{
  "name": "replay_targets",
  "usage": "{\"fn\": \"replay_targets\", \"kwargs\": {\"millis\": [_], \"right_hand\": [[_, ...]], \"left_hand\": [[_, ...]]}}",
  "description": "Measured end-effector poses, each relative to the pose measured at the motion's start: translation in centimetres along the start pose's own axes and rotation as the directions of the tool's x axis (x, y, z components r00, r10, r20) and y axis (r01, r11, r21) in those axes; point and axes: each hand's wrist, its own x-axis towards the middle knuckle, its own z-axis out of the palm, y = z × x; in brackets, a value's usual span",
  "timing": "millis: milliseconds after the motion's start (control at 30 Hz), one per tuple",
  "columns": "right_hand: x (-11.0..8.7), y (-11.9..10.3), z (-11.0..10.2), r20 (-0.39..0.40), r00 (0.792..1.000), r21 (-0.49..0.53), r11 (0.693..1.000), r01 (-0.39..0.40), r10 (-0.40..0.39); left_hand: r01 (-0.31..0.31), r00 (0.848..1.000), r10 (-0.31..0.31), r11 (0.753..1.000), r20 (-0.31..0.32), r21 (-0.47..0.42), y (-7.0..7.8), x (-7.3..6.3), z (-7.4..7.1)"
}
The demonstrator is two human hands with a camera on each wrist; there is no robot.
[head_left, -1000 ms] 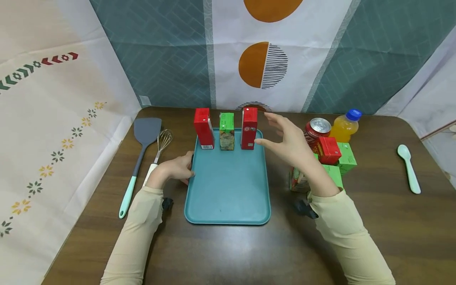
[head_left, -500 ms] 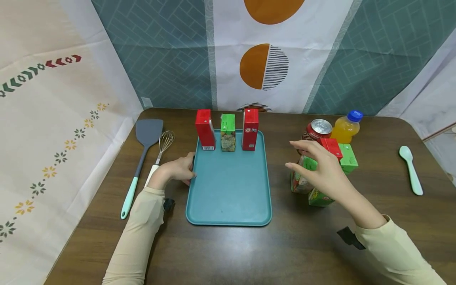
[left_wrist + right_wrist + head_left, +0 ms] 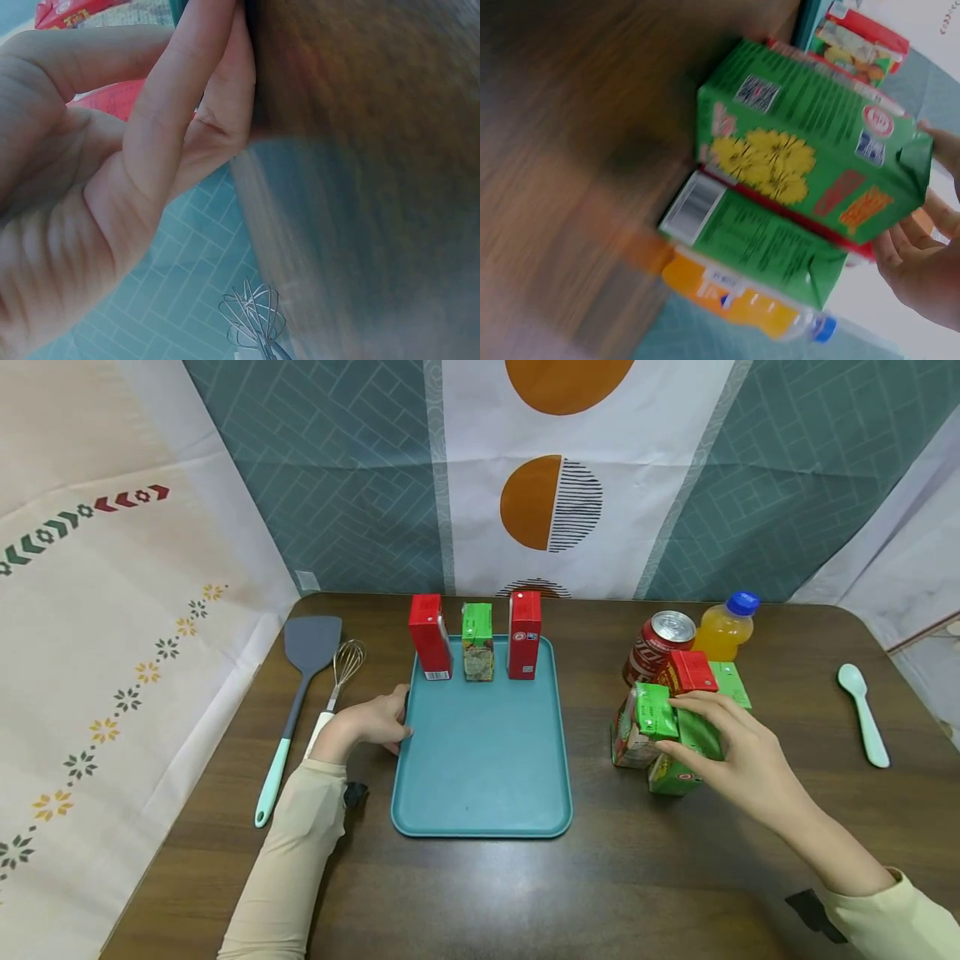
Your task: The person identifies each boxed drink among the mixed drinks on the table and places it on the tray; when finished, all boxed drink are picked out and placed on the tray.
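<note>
In the head view, my left hand [image 3: 369, 721] grips the left rim of the blue-green tray [image 3: 480, 760]. The left wrist view has its fingers bent at that edge. Three drink cartons stand along the tray's far end: a red carton [image 3: 431, 637], a green carton [image 3: 477, 642] and another red carton [image 3: 524, 635]. Over on the right, my right hand [image 3: 738, 752] has thumb and forefinger spread at the top of a green drink carton [image 3: 656, 712]; firm contact cannot be told. A green carton with yellow flowers [image 3: 780, 150] fills the right wrist view, in front of the fingers.
Behind the right-hand cartons stand a red soda can [image 3: 656, 647] and an orange drink bottle [image 3: 724, 631]. Another red carton [image 3: 686, 672] is among them. A pale spoon [image 3: 862, 714] lies far right. Left of the tray lie a spatula [image 3: 300, 681] and a whisk [image 3: 337, 681].
My right hand has left the area beside the tray's right red carton and moved right and nearer, to the green carton in the group. My left hand stays on the tray rim.
</note>
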Motion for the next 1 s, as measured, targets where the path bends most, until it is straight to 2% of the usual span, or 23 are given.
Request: {"fn": "replay_targets", "kwargs": {"millis": [367, 600, 833, 1000], "right_hand": [[-1.4, 1.7, -1.7, 0.074, 0.995, -0.092, 0.994, -0.056, 0.063], [-1.3, 2.5, -1.0, 0.112, 0.992, -0.082, 0.994, 0.074, -0.065], [-1.3, 2.6, -0.9, 0.204, 0.979, -0.040, 0.999, 0.020, -0.011], [-1.8, 2.6, -0.8, 0.216, 0.976, -0.004, 1.000, -0.006, 0.007]], "left_hand": [[0.005, 1.000, -0.005, 1.000, -0.010, 0.004, 0.0, 0.0, 0.0], [0.007, 1.000, -0.007, 1.000, -0.012, 0.000, -0.2, -0.1, -0.1], [0.010, 1.000, -0.011, 1.000, -0.009, -0.007, -0.2, -0.1, 0.0], [0.008, 1.000, -0.008, 1.000, -0.007, -0.005, -0.1, -0.2, 0.0]]}}
